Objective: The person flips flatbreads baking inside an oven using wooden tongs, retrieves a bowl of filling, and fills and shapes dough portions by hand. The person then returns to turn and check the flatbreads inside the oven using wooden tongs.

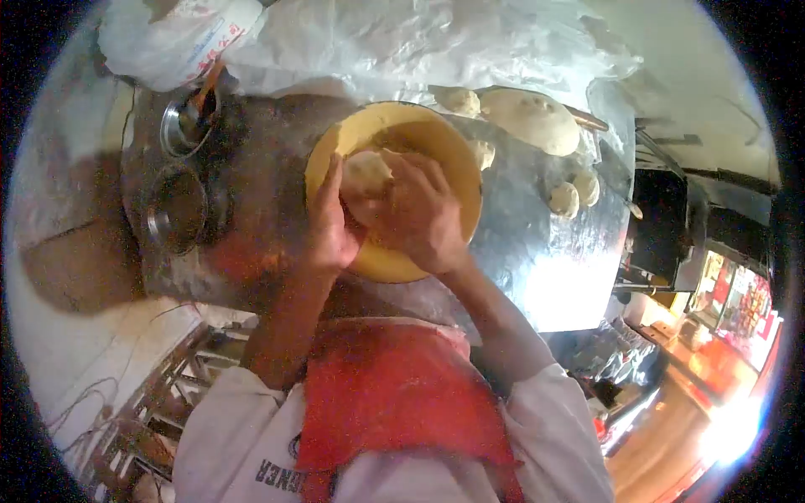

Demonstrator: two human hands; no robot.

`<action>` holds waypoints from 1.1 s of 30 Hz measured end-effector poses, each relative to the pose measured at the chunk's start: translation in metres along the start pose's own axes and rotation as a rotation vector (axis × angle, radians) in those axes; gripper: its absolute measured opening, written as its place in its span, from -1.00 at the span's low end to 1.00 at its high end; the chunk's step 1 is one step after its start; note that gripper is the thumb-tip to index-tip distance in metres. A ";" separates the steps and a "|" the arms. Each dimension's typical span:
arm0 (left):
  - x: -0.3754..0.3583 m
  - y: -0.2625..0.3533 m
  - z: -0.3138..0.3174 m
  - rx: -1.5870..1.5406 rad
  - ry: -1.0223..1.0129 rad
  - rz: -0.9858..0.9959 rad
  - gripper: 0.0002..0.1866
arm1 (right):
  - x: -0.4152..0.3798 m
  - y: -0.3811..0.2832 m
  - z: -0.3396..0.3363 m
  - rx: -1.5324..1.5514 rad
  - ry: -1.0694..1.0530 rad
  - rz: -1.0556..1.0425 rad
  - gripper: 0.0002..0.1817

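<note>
- Clearly, both hands were over a yellow bowl [457, 159] that stood on the shiny metal worktop [545, 251], close in front of the person.
- The left hand [331, 222] gripped the near left rim of the bowl, fingers stretched up along its edge and curled toward a lump of dough [367, 172].
- The right hand [423, 210] lay cupped over the dough, fingers bent around it, pressing it against the left hand; the dough sat inside the bowl, toward its left half.
- A flat round of dough [532, 117] rested on the worktop beyond the bowl, to the right.
- Small dough balls [563, 199] lay near that round, some just beside the bowl's right rim, one more [457, 101] at the far edge.
- Two round metal tins [176, 210] stood to the left of the bowl, well apart from it; the farther tin [191, 121] held what looked like a handle, too blurred to name.
- Crumpled white plastic bags [377, 42] covered the far side of the worktop.
- A red apron [394, 394] over a white shirt [226, 444] showed at the bottom of the view.
</note>
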State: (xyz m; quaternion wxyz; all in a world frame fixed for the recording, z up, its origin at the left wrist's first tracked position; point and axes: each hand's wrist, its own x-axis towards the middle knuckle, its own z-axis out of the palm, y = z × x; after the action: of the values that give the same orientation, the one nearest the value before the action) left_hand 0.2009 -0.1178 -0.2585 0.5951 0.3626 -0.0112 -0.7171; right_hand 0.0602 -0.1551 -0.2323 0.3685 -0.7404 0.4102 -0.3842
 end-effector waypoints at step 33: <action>-0.059 -0.004 -0.008 0.316 -0.136 -0.099 -0.59 | -0.046 -0.023 -0.013 -0.258 0.065 -0.310 -0.65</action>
State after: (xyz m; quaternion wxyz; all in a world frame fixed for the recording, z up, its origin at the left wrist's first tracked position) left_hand 0.2037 -0.0631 -0.2360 0.4925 0.4024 -0.1461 -0.7577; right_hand 0.0393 -0.1083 -0.2189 0.1938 -0.8230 0.3489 -0.4043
